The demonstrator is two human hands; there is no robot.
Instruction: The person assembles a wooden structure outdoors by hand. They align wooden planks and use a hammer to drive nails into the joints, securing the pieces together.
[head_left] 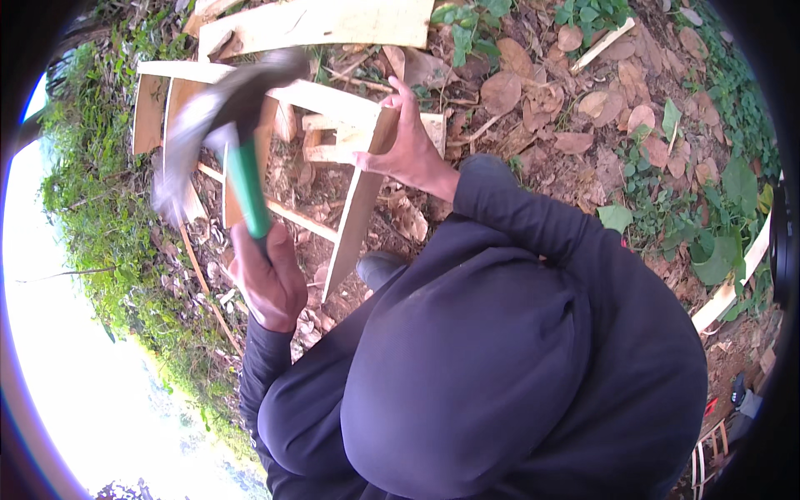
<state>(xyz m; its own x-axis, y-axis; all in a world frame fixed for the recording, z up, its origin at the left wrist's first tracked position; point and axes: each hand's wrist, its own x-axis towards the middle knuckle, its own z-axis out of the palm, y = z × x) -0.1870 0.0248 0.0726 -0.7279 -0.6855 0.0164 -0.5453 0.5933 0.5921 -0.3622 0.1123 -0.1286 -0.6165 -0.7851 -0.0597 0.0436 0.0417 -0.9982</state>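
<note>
My left hand (271, 279) is closed round the green handle of a hammer (250, 183). Its dark metal head is raised over a wooden frame and smeared by motion. The frame has a long pale top rail (329, 98), with several upright boards hanging from it and thin crossbars between them. At the frame's right end, my right hand (412, 150) grips the end board (360, 217), thumb on the near side and fingers at the upper corner by the rail. Hammer and left hand hide part of the frame's middle.
A wide pale plank (325, 27) lies beyond the frame. Dry leaves (508, 87) cover the ground, with green plants (108, 192) on the left and more at the right. My shoe (379, 268) is close to the end board. Loose wood strips (604, 46) lie to the right.
</note>
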